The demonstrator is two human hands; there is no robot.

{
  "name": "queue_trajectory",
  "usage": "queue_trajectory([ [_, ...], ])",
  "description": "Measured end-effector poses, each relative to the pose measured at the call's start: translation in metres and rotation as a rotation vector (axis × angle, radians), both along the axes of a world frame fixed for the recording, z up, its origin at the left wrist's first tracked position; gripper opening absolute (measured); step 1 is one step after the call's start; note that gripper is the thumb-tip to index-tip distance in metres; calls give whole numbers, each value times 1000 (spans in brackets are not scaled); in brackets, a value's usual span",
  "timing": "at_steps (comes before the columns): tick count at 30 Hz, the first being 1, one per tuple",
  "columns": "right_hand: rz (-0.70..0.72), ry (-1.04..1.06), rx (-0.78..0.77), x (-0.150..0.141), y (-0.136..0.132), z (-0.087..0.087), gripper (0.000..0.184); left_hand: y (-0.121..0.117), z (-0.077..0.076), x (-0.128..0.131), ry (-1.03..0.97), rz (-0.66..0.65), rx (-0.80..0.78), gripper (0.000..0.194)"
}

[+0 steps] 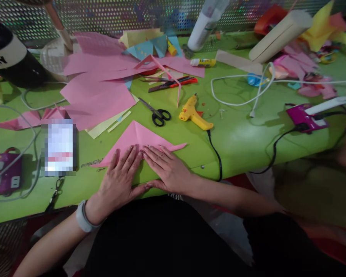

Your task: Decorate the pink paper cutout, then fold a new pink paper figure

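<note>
A folded sheet of pink paper (137, 133) lies on the green table (236, 142), its peak pointing away from me and a thin tip sticking out to the right. My left hand (121, 175) rests flat on its lower left part, fingers stretched out. Flat on the lower right part is my right hand (168, 169), fingers also extended. The two thumbs meet near the table's front edge. Both hands cover the paper's lower edge. Just beyond the paper are black-handled scissors (157, 114) and a yellow glue gun (195, 114).
Pink sheets (100, 92) are piled at the back left, near a dark bottle (14, 54). A phone (60, 146) lies left of my hands. Glue stick (203, 62), red-handled tool (173, 83), white cable (233, 102) and purple power strip (307, 117) lie further off.
</note>
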State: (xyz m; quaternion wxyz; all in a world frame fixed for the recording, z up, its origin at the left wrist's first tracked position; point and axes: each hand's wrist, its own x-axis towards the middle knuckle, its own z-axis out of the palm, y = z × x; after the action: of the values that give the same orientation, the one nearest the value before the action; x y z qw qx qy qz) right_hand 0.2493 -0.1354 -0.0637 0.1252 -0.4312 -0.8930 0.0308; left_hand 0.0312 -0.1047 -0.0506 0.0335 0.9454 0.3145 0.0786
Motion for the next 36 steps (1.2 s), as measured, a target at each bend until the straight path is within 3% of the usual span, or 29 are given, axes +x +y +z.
queue_trajectory([
  [16,0,-13,32,0,-3,-3,84,0,-2,-1,-17,9,-25,88],
  [23,-84,-49,63,3,-10,-5,84,3,1,-2,6,-13,-35,90],
  [30,-168,-56,44,29,-20,-3,88,7,4,-30,45,45,-39,99],
  [36,-267,-80,34,54,-30,-6,92,-5,3,-55,33,159,-25,101],
])
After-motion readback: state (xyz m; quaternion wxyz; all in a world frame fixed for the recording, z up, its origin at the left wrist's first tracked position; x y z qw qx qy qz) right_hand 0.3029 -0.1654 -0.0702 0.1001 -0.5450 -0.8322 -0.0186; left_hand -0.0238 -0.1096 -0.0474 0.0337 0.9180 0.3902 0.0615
